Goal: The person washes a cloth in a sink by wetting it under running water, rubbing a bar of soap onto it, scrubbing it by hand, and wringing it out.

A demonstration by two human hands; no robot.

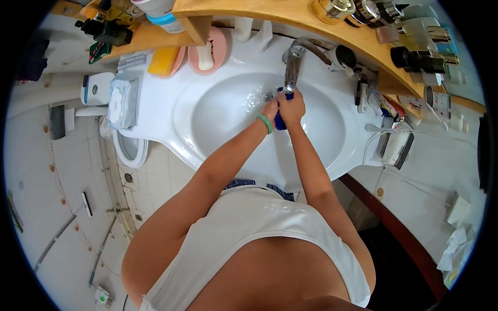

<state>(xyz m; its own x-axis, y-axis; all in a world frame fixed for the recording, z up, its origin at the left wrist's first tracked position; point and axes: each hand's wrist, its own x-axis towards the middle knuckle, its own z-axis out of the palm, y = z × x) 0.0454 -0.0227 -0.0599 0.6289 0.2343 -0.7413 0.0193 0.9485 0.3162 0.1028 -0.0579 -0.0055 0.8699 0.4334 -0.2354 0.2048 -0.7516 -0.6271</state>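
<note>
A dark blue cloth-like item (280, 122) is held between my two hands over the white sink basin (218, 135). Its exact kind is hard to make out. My left hand (270, 109), with a green bangle at the wrist, is closed against the item's left side. My right hand (292, 108) wraps round it from the right, just below the spout of the chrome faucet (293, 67). Water runs over the fingers and splashes near the drain (269, 96). Part of the item is hidden by my fingers.
A wooden shelf (280, 11) with bottles and jars curves above the sink. Pink soap dishes (220, 41), a yellow block (163, 61) and a wipes pack (123, 103) line the counter's left side. A white cable (369, 137) hangs at the right.
</note>
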